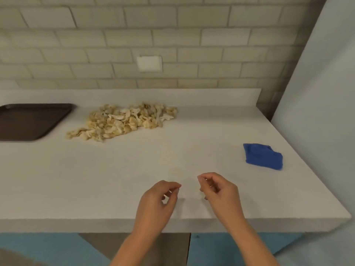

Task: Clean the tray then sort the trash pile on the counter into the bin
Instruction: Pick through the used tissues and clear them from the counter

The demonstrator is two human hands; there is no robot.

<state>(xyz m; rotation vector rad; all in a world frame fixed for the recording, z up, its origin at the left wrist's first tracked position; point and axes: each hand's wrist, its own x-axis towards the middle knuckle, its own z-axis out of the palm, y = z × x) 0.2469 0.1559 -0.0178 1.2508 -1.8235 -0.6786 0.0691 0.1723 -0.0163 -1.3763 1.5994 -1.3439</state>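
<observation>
Head view: left hand (157,200) and right hand (219,191) hover loosely curled, empty, over the surface (134,169). Tray (28,121) beside trash (123,120); cloth (263,156) right.

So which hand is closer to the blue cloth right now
Right. The right hand sits down-left of the blue cloth, with bare counter between them. The left hand is farther left, beyond the right.

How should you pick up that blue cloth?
Probably from above with the right hand, which is nearer. The blue cloth lies crumpled on the counter near its right edge, so pinch the raised folds in the middle with your fingers; the flat edges give little to grab.
</observation>
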